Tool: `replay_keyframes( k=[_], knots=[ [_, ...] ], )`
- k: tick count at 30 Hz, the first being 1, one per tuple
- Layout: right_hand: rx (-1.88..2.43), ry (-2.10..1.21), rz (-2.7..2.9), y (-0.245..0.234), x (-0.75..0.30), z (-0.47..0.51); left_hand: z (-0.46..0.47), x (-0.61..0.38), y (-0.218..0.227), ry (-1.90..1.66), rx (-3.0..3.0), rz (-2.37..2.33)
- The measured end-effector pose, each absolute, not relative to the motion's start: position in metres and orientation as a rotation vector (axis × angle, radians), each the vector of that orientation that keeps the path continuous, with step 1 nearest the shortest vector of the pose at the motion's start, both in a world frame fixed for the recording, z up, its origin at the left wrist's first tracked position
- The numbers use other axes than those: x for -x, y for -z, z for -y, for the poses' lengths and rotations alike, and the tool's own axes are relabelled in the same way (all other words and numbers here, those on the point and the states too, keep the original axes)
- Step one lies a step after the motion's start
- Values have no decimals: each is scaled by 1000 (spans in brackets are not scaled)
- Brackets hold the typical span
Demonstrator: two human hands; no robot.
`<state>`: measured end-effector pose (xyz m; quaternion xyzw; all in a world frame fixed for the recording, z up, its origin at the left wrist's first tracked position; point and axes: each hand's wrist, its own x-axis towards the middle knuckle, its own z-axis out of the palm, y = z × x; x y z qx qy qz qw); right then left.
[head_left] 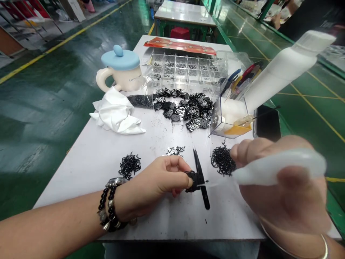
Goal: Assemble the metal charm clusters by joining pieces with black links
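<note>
From my feed, the work in hand is close and fine. The left hand (159, 183) pinches a small clump of black curved pieces (193, 181) in a narrow grip between thumb and fingertips. The right hand (283, 194), blurred, wraps around a white squeeze bottle (277, 167) and points its thin tip at that clump. The tip reaches the clump or comes just beside it; I cannot tell if they touch. Black tweezers (201, 185) stand right at the clump, tips pointing away from me. I cannot tell whether the left hand holds them as well, or whether they grip the pieces.

The clump sits between the two hands, just above the white table (81, 190). It looks dark and tangled, and its single pieces are hard to make out. Just past the right hand's fingers lies a loose heap of the same black pieces (222, 160), and a second heap (129, 165) lies to the left of the left hand. Beyond the grip spreads a pile of small black and silver metal parts (183, 109), with a clear compartment box (183, 68) behind it. Further left are a white mug with a blue lid (126, 77) and a crumpled white cloth (115, 113).
</note>
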<state>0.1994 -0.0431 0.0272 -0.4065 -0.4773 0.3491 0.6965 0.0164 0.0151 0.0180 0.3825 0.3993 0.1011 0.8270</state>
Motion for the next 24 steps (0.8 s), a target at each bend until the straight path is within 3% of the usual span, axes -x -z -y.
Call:
replay_keyframes(
  k=[5,16,22,24],
  knots=[
    [1066,-369,1134,-11,-216,18,-15,-15,-20,-211,-812,-858],
    [1559,-365,1678,9,-203,-10,-14,-15,-21,-247,-858,-875],
    [1465,309,1284,-22,-256,2,-14,-15,-20,-261,-864,-878],
    [1562,341,1268,-23,-271,1,-14,-15,-20,-266,-863,-876]
  ],
)
